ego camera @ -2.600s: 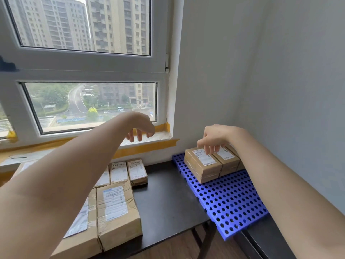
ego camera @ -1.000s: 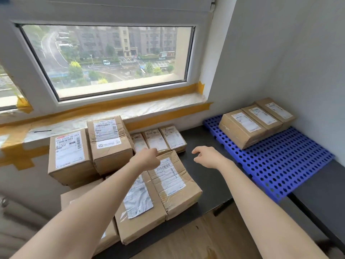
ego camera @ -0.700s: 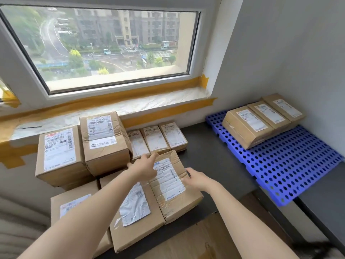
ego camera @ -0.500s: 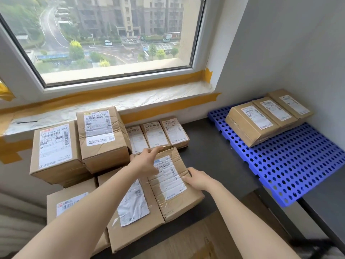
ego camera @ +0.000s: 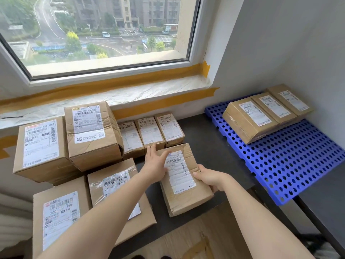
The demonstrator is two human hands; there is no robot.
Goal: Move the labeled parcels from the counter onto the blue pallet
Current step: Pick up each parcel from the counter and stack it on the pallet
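A flat brown labeled parcel [ego camera: 186, 200] lies near the front edge of the dark counter [ego camera: 205, 144]. My left hand [ego camera: 155, 165] rests on its left top side with fingers straight and thumb spread over the label. My right hand [ego camera: 211, 177] grips its right edge, fingers curled under the side. The blue perforated pallet [ego camera: 291, 165] sits to the right and carries three labeled parcels [ego camera: 248, 120] in a row at its far end.
Three small parcels [ego camera: 149, 132] stand in a row behind the held one. Two taller boxes [ego camera: 89, 133] and two flat parcels [ego camera: 115, 184] fill the counter's left. The window sill runs behind and a grey wall borders the pallet on the right.
Both hands came from the pallet to the counter and settled on the flat parcel. It has shifted right, opening a gap to its left neighbour.
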